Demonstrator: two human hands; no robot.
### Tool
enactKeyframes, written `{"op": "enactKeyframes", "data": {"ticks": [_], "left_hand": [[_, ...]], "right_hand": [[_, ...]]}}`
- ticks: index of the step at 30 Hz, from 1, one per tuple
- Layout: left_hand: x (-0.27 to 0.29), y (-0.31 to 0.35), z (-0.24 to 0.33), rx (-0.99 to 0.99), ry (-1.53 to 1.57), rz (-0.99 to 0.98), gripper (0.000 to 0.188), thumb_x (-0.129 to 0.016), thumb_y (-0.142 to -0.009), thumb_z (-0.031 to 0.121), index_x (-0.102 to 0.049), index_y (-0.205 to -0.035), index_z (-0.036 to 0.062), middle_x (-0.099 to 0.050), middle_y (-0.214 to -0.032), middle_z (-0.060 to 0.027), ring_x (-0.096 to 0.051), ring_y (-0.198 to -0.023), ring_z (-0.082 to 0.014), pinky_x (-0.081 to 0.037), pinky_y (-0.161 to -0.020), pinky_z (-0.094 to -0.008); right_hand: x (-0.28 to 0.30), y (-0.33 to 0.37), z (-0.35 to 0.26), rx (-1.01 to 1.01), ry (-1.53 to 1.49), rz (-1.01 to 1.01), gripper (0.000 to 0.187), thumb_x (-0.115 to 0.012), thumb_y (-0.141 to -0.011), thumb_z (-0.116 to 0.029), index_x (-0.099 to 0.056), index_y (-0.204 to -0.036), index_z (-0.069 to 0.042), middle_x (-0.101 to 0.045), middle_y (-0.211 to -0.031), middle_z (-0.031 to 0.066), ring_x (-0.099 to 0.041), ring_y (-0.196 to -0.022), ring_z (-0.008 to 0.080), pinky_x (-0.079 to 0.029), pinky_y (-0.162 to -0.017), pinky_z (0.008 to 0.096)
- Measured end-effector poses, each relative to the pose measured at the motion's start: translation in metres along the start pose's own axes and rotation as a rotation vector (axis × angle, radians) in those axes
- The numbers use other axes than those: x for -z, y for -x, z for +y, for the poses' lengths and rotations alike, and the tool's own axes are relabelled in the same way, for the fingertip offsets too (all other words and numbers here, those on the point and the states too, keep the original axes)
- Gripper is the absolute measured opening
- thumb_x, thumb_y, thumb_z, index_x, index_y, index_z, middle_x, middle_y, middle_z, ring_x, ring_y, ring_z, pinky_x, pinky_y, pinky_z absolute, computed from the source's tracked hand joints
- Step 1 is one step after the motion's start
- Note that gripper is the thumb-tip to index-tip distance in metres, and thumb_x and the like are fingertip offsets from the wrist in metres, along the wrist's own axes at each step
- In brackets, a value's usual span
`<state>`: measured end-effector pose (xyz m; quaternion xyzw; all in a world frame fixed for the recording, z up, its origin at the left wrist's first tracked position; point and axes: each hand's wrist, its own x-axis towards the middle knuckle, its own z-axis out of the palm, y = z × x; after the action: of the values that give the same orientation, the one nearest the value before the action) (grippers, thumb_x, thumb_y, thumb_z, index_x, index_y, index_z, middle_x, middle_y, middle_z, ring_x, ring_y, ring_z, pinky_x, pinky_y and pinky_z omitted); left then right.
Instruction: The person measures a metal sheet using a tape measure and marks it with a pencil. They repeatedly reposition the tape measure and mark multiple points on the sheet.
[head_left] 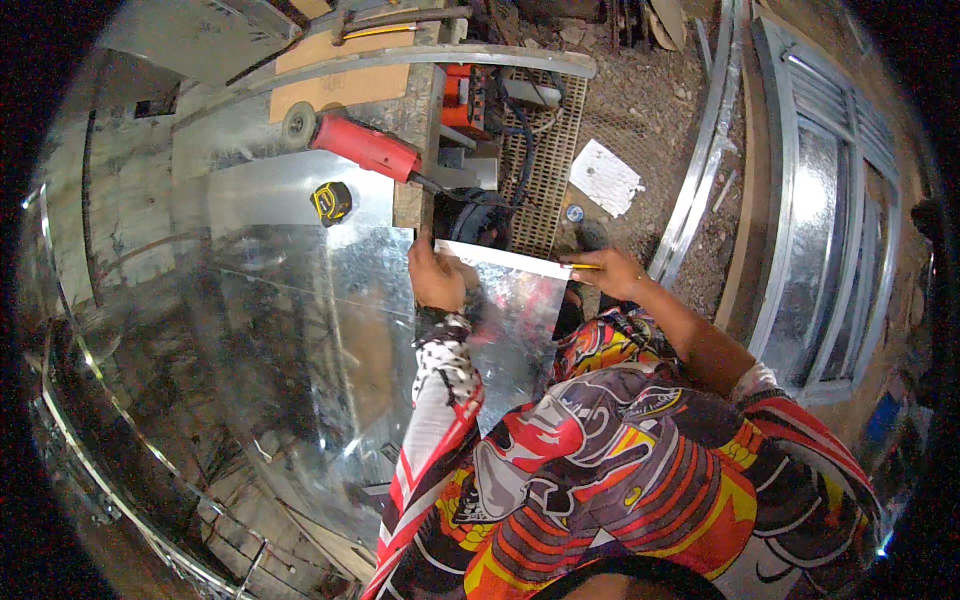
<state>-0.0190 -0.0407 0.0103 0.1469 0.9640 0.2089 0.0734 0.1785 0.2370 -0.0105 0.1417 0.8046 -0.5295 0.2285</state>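
Note:
A bent piece of shiny sheet metal [515,310] with a folded far edge lies in front of my body. My left hand [437,278] is closed on its far left corner; some of the fingers are hidden. My right hand [612,276] is closed around a yellow pencil [582,266] at the piece's far right corner. Part of that grip is out of sight. To the left stretches a large shiny metal sheet [300,260]. Beyond my left hand lie a yellow and black tape measure [331,202] and a red angle grinder [365,148].
A hammer [400,18] and another pencil [380,31] lie at the far end on cardboard [335,60]. An orange machine [462,98] with cables stands beyond the sheet. White paper [606,178] lies on the ground. A metal-framed panel [825,210] rests at the right.

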Motion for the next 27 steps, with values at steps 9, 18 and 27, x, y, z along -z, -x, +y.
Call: {"op": "enactKeyframes", "data": {"ticks": [9, 18, 27], "left_hand": [[-0.01, 0.011, 0.027, -0.613, -0.343, -0.297, 0.046, -0.047, -0.103, 0.028, -0.049, -0.146, 0.0143, -0.04, -0.156, -0.0152, -0.028, -0.15, -0.0323, -0.012, -0.124, -0.0538], [0.013, -0.032, 0.033, -0.414, -0.53, -0.594, 0.057, -0.03, -0.106, 0.046, -0.063, -0.133, 0.0074, -0.055, -0.143, -0.0177, -0.037, -0.145, -0.0378, -0.006, -0.117, -0.0698], [-0.043, 0.033, 0.094, -0.686, -0.283, -0.804, 0.056, -0.04, -0.103, 0.045, -0.056, -0.137, 0.004, -0.057, -0.138, -0.0201, -0.046, -0.136, -0.0353, -0.02, -0.121, -0.0529]], "right_hand": [[-0.023, -0.028, 0.037, 0.008, -0.222, -0.063, 0.036, -0.073, -0.092, -0.039, -0.075, -0.109, -0.008, -0.071, -0.081, 0.0087, -0.061, -0.074, 0.0134, -0.05, -0.071, 0.0333], [-0.016, -0.031, 0.021, -0.075, -0.153, -0.079, 0.043, -0.074, -0.087, -0.048, -0.075, -0.113, -0.012, -0.075, -0.096, 0.0136, -0.07, -0.085, 0.0254, -0.054, -0.08, 0.0397], [-0.03, -0.035, 0.051, -0.014, -0.124, -0.026, 0.038, -0.076, -0.089, -0.039, -0.076, -0.107, -0.006, -0.071, -0.077, 0.0121, -0.061, -0.067, 0.0171, -0.051, -0.068, 0.0364]]}}
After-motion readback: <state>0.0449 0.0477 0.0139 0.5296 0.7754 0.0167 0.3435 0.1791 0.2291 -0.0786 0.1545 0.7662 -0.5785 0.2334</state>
